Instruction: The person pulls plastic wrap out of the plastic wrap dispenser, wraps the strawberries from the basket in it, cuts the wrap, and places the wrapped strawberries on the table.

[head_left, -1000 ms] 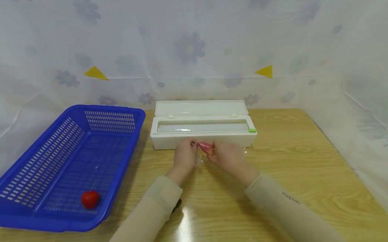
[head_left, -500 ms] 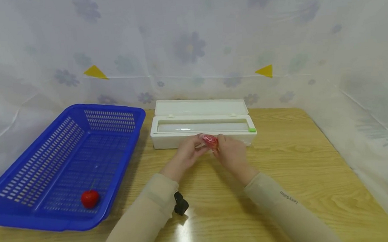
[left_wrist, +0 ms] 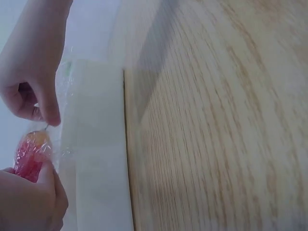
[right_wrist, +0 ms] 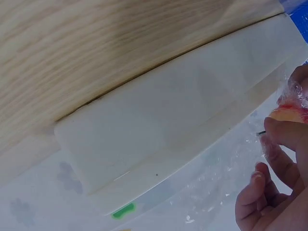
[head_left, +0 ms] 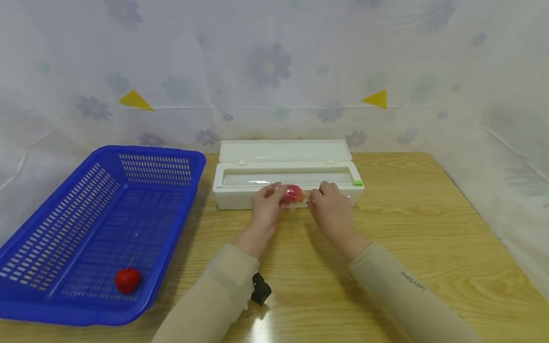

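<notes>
A small red-and-yellow fruit with a thin stem (head_left: 293, 194), wrapped in clear cling film (left_wrist: 62, 153), is held up in front of the white cling film dispenser (head_left: 236, 200). My left hand (head_left: 264, 211) grips its red end between thumb and fingers. On the other side, my right hand (head_left: 332, 210) pinches the film at the yellow stem end, fingers curled. In the right wrist view the dark stem tip pokes out by the thumb, and loose film spreads below. The dispenser's lid (head_left: 282, 151) is raised, with a pale roll visible inside.
A blue basket (head_left: 95, 320) with slotted sides stands at the left, a small red fruit with a stem (head_left: 127, 280) in its near corner. A green slider (head_left: 357, 183) sits on the dispenser's right end. The wooden table (head_left: 429, 225) meets a flowered curtain behind.
Both hands have risen slightly with the wrapped fruit. The right hand has drawn away from the fruit to the right, and more of the fruit now shows between the hands.
</notes>
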